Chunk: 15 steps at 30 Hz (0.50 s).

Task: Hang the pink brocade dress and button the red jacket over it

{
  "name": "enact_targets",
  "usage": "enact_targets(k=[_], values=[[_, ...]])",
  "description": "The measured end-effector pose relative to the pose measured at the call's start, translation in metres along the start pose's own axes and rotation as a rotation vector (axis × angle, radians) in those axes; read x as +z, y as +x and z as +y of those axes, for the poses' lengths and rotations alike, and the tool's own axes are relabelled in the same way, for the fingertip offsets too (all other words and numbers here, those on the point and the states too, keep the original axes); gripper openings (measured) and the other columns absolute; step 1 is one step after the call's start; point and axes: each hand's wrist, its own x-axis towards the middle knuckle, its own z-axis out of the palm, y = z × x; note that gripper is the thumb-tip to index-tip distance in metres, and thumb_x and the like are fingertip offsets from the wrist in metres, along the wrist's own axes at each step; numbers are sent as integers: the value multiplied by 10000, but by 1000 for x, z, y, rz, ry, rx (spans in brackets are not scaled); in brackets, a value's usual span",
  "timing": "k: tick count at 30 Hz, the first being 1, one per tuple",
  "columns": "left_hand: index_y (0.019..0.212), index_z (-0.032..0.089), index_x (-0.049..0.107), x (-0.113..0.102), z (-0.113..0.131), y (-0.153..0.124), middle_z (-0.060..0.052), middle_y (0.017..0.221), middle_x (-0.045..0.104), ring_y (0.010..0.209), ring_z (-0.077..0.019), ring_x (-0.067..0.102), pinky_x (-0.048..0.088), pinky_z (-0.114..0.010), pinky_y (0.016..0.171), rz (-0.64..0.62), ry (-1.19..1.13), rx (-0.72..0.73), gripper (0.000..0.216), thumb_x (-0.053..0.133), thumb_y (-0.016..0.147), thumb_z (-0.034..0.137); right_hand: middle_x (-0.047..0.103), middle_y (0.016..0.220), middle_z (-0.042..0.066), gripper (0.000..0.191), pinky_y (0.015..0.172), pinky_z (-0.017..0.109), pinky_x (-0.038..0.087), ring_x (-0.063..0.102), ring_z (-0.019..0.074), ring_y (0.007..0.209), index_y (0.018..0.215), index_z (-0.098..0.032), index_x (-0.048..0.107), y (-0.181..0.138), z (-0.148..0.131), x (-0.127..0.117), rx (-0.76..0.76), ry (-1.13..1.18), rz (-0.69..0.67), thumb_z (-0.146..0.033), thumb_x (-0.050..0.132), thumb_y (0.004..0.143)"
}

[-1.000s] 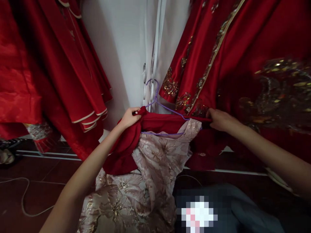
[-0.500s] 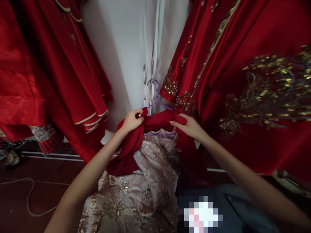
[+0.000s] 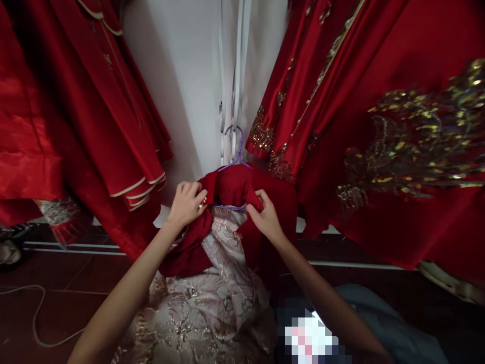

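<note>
A dark red jacket (image 3: 278,202) drapes over a purple hanger (image 3: 239,146), its front spread apart. My left hand (image 3: 185,205) is closed on the jacket's left front edge, near the collar. On the other side, my right hand (image 3: 264,216) pinches the opposite edge between thumb and fingers. Between the two hands the hanger's lower bar shows. A pale pink brocade garment (image 3: 223,288) with gold flower patterns hangs beneath the jacket and spreads toward me; its top is at the bar.
Red garments with cream piping (image 3: 125,151) hang at the left. More red garments with gold sequin embroidery (image 3: 409,146) hang at the right. A white cabinet (image 3: 178,65) stands behind. A pale cable (image 3: 36,316) lies on the dark tiled floor (image 3: 76,303).
The red jacket now lies over the hanger's shoulders on both sides, its front opened. My right hand moved inward and down to the front edge; my left hand shifted left.
</note>
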Motion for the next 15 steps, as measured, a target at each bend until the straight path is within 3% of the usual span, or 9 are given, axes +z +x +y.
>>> enact_targets(k=[3,9,12,15], values=[[930,189,581,4,23,-9,-110,942,569,937,-266,496,391,-426,844,-188,-74,99,168,515,794,261,453,707,-25,97,609,248,395,452,142,638,783,-238,373,-1,3,12,-14,44,-58,-273,455,743],[912,206,508,18,70,-3,-72,911,584,883,-218,557,445,-342,771,-159,-417,-94,109,437,842,249,477,707,-13,28,636,266,414,469,155,654,778,-243,382,2,1,23,8,110,-252,-257,359,772],[924,220,449,26,77,-8,-45,904,587,859,-192,588,467,-320,756,-74,-607,-297,160,522,782,217,488,728,-25,102,618,258,411,476,146,644,845,-251,375,-2,5,20,14,100,-190,-253,413,750],[968,234,396,31,82,-16,-30,931,598,886,-158,611,487,-302,801,119,-821,-503,297,588,742,219,495,770,-21,215,640,260,430,506,148,685,915,-260,335,-11,9,20,-31,146,-95,-241,455,738]])
